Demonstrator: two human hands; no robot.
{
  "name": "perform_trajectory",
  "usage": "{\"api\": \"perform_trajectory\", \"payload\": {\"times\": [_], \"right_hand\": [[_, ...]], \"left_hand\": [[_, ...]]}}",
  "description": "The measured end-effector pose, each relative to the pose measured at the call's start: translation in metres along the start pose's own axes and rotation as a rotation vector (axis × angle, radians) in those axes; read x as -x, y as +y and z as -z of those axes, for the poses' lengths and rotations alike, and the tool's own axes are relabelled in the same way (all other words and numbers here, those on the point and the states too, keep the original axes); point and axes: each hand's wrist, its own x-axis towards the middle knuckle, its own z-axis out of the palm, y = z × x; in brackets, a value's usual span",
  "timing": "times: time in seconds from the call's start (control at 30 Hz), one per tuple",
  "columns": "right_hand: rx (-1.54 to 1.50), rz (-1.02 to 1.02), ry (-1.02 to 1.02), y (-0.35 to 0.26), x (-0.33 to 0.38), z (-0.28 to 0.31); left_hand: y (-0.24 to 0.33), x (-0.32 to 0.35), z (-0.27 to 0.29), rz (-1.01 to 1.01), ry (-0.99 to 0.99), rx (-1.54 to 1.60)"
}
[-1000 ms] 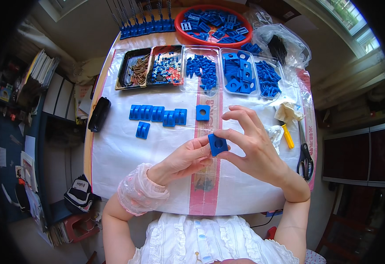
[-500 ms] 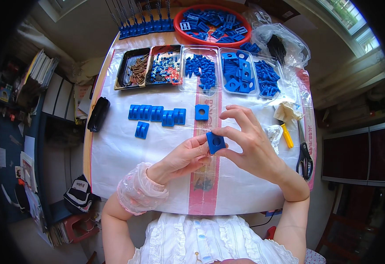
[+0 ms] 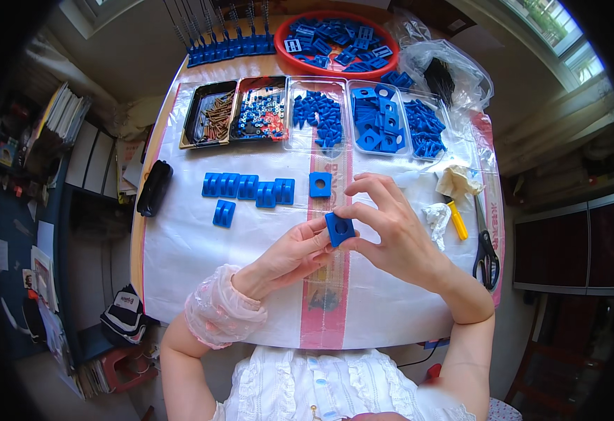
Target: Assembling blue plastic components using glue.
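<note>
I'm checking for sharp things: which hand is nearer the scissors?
Right. The right hand is left of the scissors, at the blue square piece; the left hand is farther left, on that piece's other side.

Six ridged blocks (image 3: 248,187), five trays (image 3: 196,126)

Left fisheye on my head: upright, looks down past my shirt (image 3: 289,382) onto the table (image 3: 181,245), fairly near, edges bending rimward.

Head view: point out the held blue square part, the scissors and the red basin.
Blue square part (image 3: 339,241): head view, on the face just below its round hole.
Scissors (image 3: 485,245): head view, black handle above the finger loops.
Red basin (image 3: 279,46): head view, left rim.
</note>
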Motion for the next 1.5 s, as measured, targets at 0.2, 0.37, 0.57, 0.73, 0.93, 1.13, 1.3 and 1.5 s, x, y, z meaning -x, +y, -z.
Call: {"api": "perform_trajectory", "payload": {"times": [0.2, 0.37, 0.57, 0.73, 0.93, 1.13, 1.3, 1.5], "right_hand": [[0.004, -0.001, -0.004, 0.0021, -0.0005, -0.0022], [-0.006, -0.005, -0.005, 0.0004, -0.0010, -0.0007], [-0.009, -0.001, 0.009, 0.0016, 0.0002, -0.0012], [-0.006, 0.001, 0.008, 0.0006, 0.0005, 0.0001], [-0.007, 0.006, 0.027, -0.0009, 0.0013, 0.0008], [-0.005, 0.010, 0.022, 0.0001, 0.0013, 0.0006], [-0.007, 0.011, 0.027, -0.0004, 0.0011, 0.0007], [-0.003, 0.008, 0.022, -0.0033, 0.0016, 0.0029]], "left_hand": [[0.0005, 0.0013, -0.0010, -0.011, -0.001, 0.010], [-0.0014, 0.0010, 0.0007, -0.010, 0.016, 0.009], [0.0001, 0.0002, 0.0018, -0.014, -0.024, 0.016], [-0.0022, 0.0006, 0.0030, -0.021, -0.017, 0.005], [-0.0017, 0.0009, 0.0021, -0.010, -0.022, 0.012], [0.0001, 0.0019, -0.0010, -0.007, -0.015, 0.018], [0.0004, 0.0014, -0.0020, -0.010, -0.012, 0.039], [-0.0021, 0.0015, 0.0006, -0.015, -0.029, 0.045]]}}
